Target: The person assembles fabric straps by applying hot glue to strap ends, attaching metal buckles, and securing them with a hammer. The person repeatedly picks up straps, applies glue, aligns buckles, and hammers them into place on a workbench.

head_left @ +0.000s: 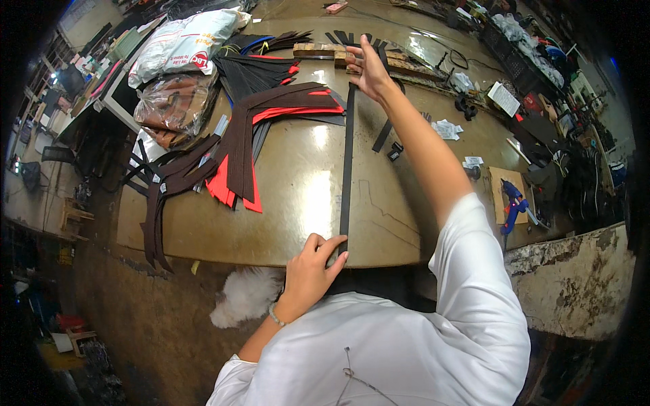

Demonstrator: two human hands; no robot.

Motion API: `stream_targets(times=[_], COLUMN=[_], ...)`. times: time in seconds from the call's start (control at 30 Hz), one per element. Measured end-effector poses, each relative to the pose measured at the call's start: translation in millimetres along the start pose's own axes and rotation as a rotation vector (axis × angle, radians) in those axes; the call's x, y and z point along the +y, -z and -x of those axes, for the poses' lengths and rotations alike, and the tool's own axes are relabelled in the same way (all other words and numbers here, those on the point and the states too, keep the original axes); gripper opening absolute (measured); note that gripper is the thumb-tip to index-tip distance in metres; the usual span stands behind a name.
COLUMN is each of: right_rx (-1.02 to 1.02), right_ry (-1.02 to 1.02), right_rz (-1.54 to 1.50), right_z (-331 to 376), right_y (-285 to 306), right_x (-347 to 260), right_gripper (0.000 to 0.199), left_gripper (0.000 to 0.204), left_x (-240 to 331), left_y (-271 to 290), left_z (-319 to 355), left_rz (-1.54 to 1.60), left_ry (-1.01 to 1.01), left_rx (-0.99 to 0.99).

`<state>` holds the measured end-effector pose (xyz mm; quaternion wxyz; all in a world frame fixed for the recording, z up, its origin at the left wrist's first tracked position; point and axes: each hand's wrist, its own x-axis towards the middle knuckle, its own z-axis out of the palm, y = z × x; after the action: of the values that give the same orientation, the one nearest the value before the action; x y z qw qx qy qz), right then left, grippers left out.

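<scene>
Here, seen from the head camera, a long dark strap [347, 162] lies stretched straight across the brown tabletop [298, 203], running from the near edge toward the far side. The left hand [313, 269] rests at the near edge, its fingers curled and its thumb and fingertips pressed onto the near end of the strap. The right hand [369, 68], on an outstretched arm, is at the far end, fingers spread partly open with the tips on the strap, close to some wooden blocks [325, 50]. To the left of the strap lies a fan of dark brown and red strips [271, 122], some hanging over the table's left edge. Beyond them sit a white plastic bag [186, 40] and a clear bag of brown material [175, 100]. A blue glue gun [514, 203] rests on a board at the right. A white fluffy animal [247, 294] is below the near edge, beside the left forearm.
</scene>
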<state>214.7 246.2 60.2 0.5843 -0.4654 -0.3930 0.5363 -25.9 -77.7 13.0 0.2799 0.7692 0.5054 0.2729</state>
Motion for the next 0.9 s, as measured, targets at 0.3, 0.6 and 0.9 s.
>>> stream_targets(times=[0.3,0.6,0.9], right_rx=[0.136,0.634,-0.532], right_ry=[0.679,0.199,0.499], right_rz=[1.060,0.892,1.398], right_z=[215.1,359.9,226.7], right_y=[68.4,130.7,24.5], right_x=[0.5,9.3,65.8], right_gripper=[0.037,0.020,0.047], left_gripper=[0.028,0.037,0.036], left_x=[-20.1,-22.3,-23.3], left_y=[8.8,7.3,9.3], left_z=[-23.5,-23.8,-21.7], left_rz=[-0.212,-0.233,-0.230], left_ry=[-0.328,-0.345,-0.324], left_rx=[0.051,0.014,-0.005])
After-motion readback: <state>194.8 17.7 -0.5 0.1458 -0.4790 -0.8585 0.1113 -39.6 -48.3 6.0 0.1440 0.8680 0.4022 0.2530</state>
